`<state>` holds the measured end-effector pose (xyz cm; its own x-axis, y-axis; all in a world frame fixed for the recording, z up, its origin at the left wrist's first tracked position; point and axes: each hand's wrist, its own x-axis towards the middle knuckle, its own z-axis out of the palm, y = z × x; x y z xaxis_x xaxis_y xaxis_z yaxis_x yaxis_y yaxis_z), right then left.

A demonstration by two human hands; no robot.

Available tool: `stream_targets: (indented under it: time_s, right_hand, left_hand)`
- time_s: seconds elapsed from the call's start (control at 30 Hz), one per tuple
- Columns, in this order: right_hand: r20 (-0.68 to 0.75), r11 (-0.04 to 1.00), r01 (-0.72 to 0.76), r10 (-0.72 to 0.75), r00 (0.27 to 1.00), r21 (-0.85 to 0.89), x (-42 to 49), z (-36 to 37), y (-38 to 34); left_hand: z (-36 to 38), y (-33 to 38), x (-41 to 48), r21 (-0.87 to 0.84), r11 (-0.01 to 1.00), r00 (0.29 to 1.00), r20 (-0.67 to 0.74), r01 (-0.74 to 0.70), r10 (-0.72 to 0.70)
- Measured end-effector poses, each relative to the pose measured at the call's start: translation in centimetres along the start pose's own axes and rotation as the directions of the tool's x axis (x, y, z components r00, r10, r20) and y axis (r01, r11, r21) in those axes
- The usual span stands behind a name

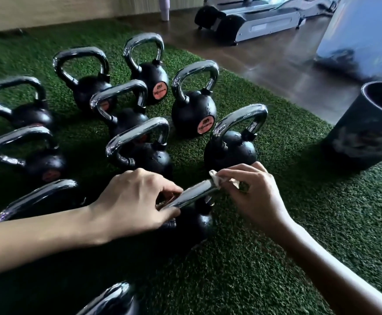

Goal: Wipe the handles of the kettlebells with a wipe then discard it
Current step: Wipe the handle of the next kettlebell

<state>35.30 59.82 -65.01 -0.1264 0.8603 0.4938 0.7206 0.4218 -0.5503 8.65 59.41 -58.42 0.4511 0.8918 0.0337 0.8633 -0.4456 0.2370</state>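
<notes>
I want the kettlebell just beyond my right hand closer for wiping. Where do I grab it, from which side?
Take the top bar of its chrome handle, coming down from above on the bin side. The kettlebell stands upright with its loop open, other bells crowd its left, and the round black body probably offers no hold.

My right hand [251, 192] hides most of the wipe [216, 178], my left hand [137, 196] one end of the handle [192, 195]; the nearest kettlebell [110, 300] is cut off below.
</notes>
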Motion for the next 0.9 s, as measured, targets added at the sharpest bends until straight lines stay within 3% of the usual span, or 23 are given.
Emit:
stream_targets:
  time_s: [0.2, 0.3, 0.4, 0.6, 0.73, 0.9]
  right_hand:
    - [0.014, 0.991, 0.129, -0.129, 0.992, -0.028, 1.1, 1.8, -2.1]
    - [0.004, 0.985, -0.108, 0.108, 0.994, 0.135, 1.4, 2.6, -0.6]
    - [0.107, 0.891, -0.360, 0.344, 0.933, 0.277, 0.7, 3.2, 0.7]
    - [0.056, 0.840, -0.374, 0.384, 0.921, 0.392, 1.2, 3.9, -0.3]
    - [0.144, 0.619, -0.489, 0.522, 0.841, 0.615, -1.0, 4.2, 0.6]
    - [0.320, 0.360, -0.627, 0.625, 0.712, 0.691, -4.5, 5.1, 1.3]
  left_hand:
    - [0.1, -2.0, -0.3, 0.112, 0.993, 0.998, -0.040, -0.038, 0.043]
    - [-0.6, -3.2, 0.4, 0.053, 0.998, 1.000, 0.009, 0.018, -0.018]
    - [-0.6, -3.9, 0.6, 0.001, 0.995, 0.995, 0.018, 0.102, -0.102]
    - [-0.3, -4.7, 0.6, -0.147, 0.984, 0.994, 0.057, 0.103, -0.095]
    - [-0.2, -3.0, 0.5, -0.180, 0.979, 0.996, 0.018, 0.091, -0.089]
    - [0.2, -1.2, 0.1, -0.104, 0.992, 0.997, 0.037, 0.077, -0.074]
